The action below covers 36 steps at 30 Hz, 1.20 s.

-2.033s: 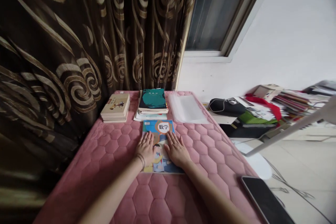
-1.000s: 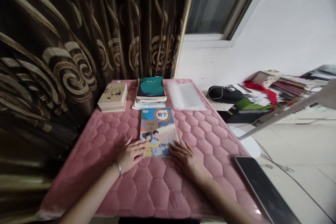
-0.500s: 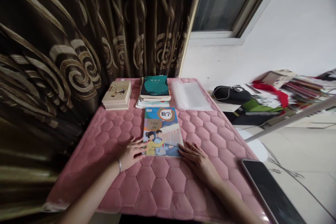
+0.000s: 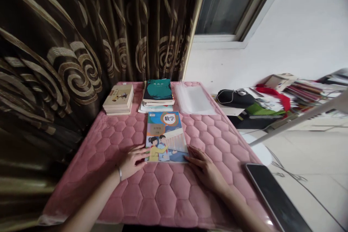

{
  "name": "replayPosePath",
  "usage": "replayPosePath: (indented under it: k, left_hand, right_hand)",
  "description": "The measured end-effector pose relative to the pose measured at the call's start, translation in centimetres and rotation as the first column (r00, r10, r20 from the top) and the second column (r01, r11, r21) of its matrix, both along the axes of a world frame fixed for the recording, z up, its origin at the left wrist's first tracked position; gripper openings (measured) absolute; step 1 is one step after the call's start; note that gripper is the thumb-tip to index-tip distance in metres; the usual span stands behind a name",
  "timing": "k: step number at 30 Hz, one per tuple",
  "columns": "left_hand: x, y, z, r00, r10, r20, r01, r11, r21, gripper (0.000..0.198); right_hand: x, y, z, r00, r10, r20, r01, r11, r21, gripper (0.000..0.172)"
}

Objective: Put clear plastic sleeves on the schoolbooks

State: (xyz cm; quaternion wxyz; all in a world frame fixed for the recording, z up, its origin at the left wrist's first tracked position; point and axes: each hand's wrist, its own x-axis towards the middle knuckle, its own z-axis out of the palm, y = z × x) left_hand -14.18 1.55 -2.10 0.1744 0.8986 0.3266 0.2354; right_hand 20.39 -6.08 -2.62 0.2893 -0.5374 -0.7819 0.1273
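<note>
A math textbook [image 4: 166,137] with a blue, illustrated cover lies flat on the pink quilted table cover [image 4: 152,192]. My left hand [image 4: 133,161] rests at its lower left edge, fingers stretched out and fingertips touching the side. At the lower right corner, my right hand [image 4: 202,165] lies with its fingers extended against the book's edge. Neither hand grips the book. Just beyond it, a teal-covered book [image 4: 157,89] tops a small pile. To the left sits a stack of beige books [image 4: 119,98]. Clear plastic sleeves [image 4: 196,98] lie flat at the back right.
A dark-screened phone or tablet [image 4: 277,197] lies at the table's right front edge. Patterned curtains [image 4: 81,61] hang along the left and back. Beyond the right edge are a black pouch [image 4: 237,98], piled papers and books [image 4: 304,92], a slanted pale bar [image 4: 299,117] and cables [image 4: 288,174].
The whole view has shifted slightly, so things appear a little further left. Both hands stay beside the textbook, with only slight finger movement.
</note>
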Motion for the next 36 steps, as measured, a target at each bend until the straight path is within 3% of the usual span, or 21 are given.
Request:
replayPosePath:
  k: [8,14,25,31,36]
  left_hand:
    - [0.2,-0.6,0.4,0.993,0.044,0.107,-0.042,0.999,-0.020,0.032]
    - [0.2,-0.6,0.4,0.992,0.039,0.122,-0.036,0.999,-0.026,0.030]
    - [0.3,-0.6,0.1,0.988,0.033,0.154,-0.030,0.999,-0.025,0.029]
    - [1.2,-1.4,0.8,0.993,0.117,0.017,-0.118,0.986,0.121,0.027]
    - [4.9,-2.2,1.4,0.987,0.139,-0.084,-0.129,0.986,0.110,0.029]
  right_hand:
    - [0.0,-0.1,-0.2,0.996,-0.080,-0.040,0.079,0.996,-0.043,0.044]
    - [0.0,-0.2,-0.3,0.988,-0.137,-0.070,0.128,0.984,-0.120,0.035]
    - [-0.2,-0.1,-0.1,0.989,-0.136,-0.060,0.126,0.981,-0.145,0.034]
    - [-0.6,-0.4,0.1,0.992,-0.109,0.057,0.112,0.993,-0.043,0.034]
    - [-5.0,0.1,0.8,0.964,-0.177,0.199,0.172,0.984,0.040,0.038]
